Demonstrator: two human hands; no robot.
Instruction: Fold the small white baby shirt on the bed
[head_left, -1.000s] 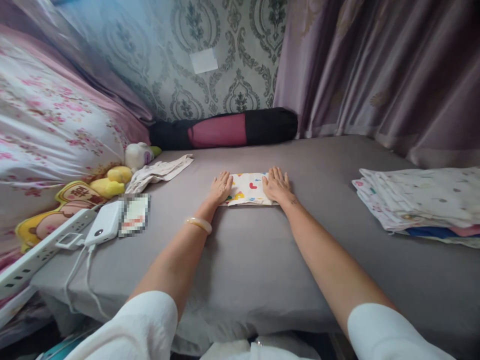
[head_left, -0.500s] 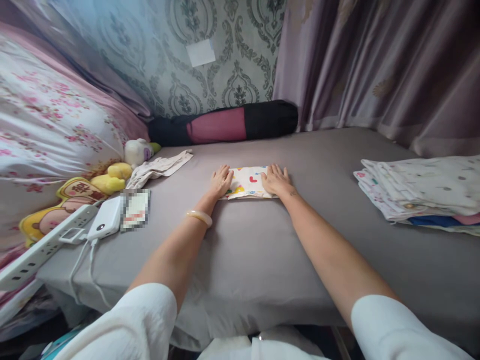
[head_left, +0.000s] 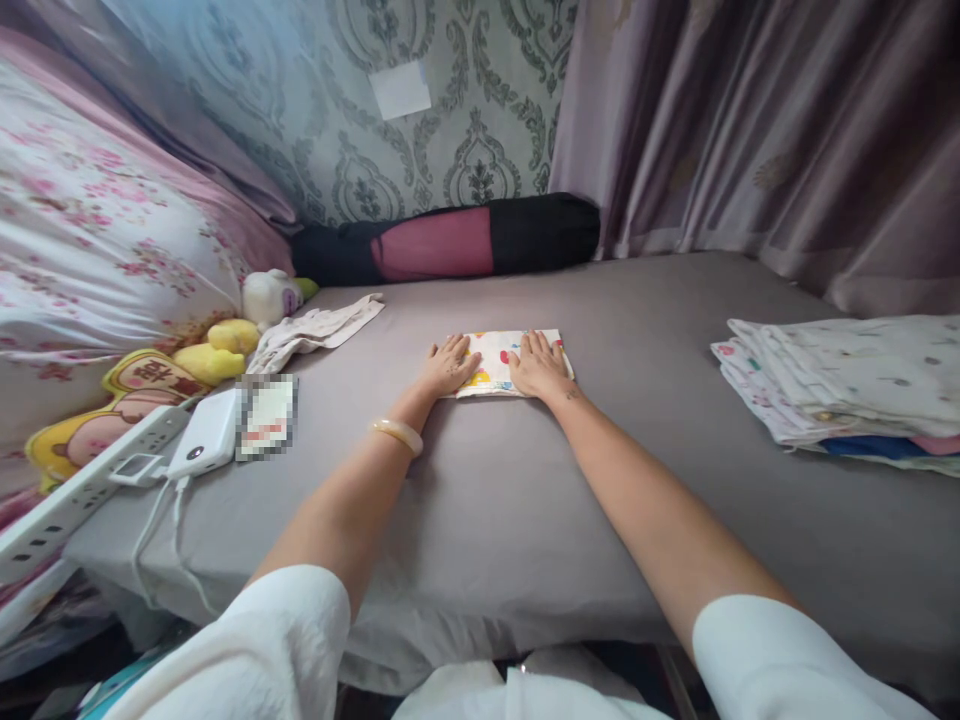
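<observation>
A small folded cloth [head_left: 491,362], white with colourful prints, lies flat on the grey sheet [head_left: 495,480] in front of me. My left hand [head_left: 450,365] rests palm down over its left end, fingers spread. On its right half lies my right hand [head_left: 538,366], also flat with the fingers apart. Neither hand grips the cloth; both press on its top. What the folded cloth is cannot be made out.
To the right is a stack of folded cloths [head_left: 855,370]. A crumpled pale cloth [head_left: 315,330] lies left, near plush toys [head_left: 214,350], a white power bank [head_left: 206,435] with cables and a power strip [head_left: 90,490]. A black and pink long bag [head_left: 435,245] lies along the wall.
My right hand has slid left across the cloth, uncovering its right end. My left hand has moved slightly right onto it. The view has shifted a little.
</observation>
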